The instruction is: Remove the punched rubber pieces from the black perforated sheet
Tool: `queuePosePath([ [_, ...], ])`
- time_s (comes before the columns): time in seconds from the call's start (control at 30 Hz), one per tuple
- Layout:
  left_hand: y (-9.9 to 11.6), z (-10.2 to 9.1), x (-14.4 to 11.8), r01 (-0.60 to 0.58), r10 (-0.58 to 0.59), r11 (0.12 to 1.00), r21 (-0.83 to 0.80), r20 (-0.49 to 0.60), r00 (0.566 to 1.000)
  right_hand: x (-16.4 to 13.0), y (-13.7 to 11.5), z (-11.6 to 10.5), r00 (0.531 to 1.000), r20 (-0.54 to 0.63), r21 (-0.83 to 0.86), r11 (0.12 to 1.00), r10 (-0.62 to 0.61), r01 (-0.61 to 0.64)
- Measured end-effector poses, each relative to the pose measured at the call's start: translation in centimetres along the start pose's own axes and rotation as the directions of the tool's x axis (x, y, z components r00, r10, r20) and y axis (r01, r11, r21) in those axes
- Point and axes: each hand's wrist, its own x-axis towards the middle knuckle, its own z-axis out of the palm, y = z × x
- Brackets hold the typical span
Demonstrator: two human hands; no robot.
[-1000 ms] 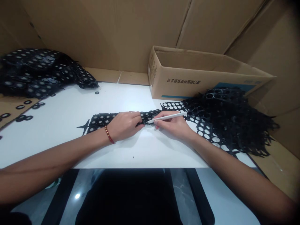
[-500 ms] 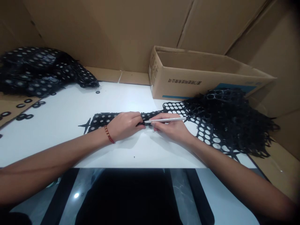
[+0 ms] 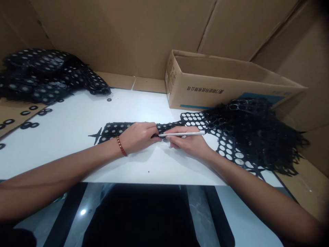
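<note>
A black sheet of rubber rings (image 3: 113,129) lies on the white table, partly under my left hand (image 3: 141,135). The fingers of that hand are closed on the sheet's front edge. My right hand (image 3: 186,140) grips a slim white pen-like tool (image 3: 183,133), its tip pointing left and touching or nearly touching the sheet beside my left fingertips. What the tip does there is too small to tell. Right of my hands, emptied black sheet with round holes (image 3: 226,147) spreads over the table. A loose black star-shaped scrap (image 3: 95,136) lies at the left end.
An open cardboard box (image 3: 205,89) stands at the back right, behind a heap of holed black scrap (image 3: 259,133). More ring sheets (image 3: 48,75) are piled at the back left. Several loose black rings (image 3: 29,125) lie on the left. Cardboard walls (image 3: 123,37) enclose the table (image 3: 128,103).
The view has shifted slightly. Both hands stay almost in place; the white tool has tilted a little, its rear end lower.
</note>
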Motion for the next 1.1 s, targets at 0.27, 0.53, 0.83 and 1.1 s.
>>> queuePosePath([
  [0.27,-0.1,0.2,0.0,0.0,0.0,1.0,0.002,-0.013,1.0,0.0,0.0,0.1,1.0,-0.015,0.008,1.0,0.0,0.0],
  [0.53,-0.2,0.4,0.0,-0.015,0.015,1.0,0.006,-0.013,1.0,0.0,-0.3,-0.1,1.0,-0.003,-0.026,0.999,-0.019,0.019],
  [0.83,-0.2,0.5,0.0,-0.032,0.032,0.999,0.021,-0.009,0.999,0.4,-0.7,-0.1,1.0,0.017,-0.113,0.993,-0.019,0.021],
  [1.1,-0.1,0.4,0.0,-0.026,0.027,0.998,0.054,-0.009,1.0,1.0,-1.1,-0.4,0.995,0.083,-0.257,0.964,-0.046,0.066],
])
